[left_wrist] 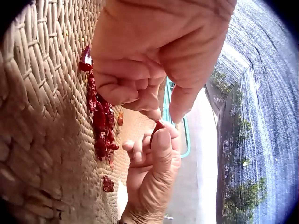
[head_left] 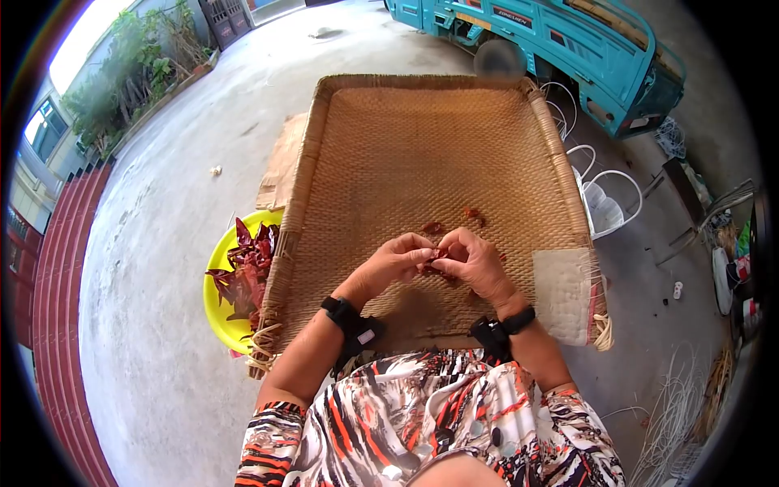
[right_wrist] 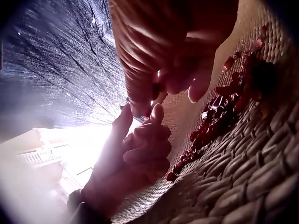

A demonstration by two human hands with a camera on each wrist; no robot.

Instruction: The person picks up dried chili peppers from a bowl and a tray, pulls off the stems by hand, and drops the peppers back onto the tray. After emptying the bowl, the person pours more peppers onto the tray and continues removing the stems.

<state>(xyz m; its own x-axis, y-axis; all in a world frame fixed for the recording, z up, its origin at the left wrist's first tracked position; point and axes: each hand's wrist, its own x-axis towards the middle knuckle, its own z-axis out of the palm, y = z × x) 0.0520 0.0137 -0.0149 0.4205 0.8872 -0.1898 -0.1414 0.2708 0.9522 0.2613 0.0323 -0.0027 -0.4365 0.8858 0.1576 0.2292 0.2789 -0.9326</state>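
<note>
Both hands meet above the lower middle of a woven basket tray (head_left: 422, 170). My right hand (head_left: 480, 266) pinches a small piece of dried red chili pepper (left_wrist: 157, 127) between thumb and fingers. Its tip points up at my left hand (head_left: 395, 261), whose curled fingers and thumb close in on that end. In the left wrist view, a narrow gap shows between left thumb and forefinger, right at the chili. Below the hands, broken red chili pieces (right_wrist: 212, 119) lie along the weave. A yellow basin (head_left: 213, 304) of whole dried chilies (head_left: 251, 264) stands left of the tray.
Flattened cardboard (head_left: 281, 162) lies by the tray's left edge; a pale cloth patch (head_left: 561, 296) covers its lower right corner. White baskets (head_left: 604, 207) stand to the right, near loose wire (head_left: 669, 414). A teal cargo vehicle (head_left: 560, 40) is parked behind.
</note>
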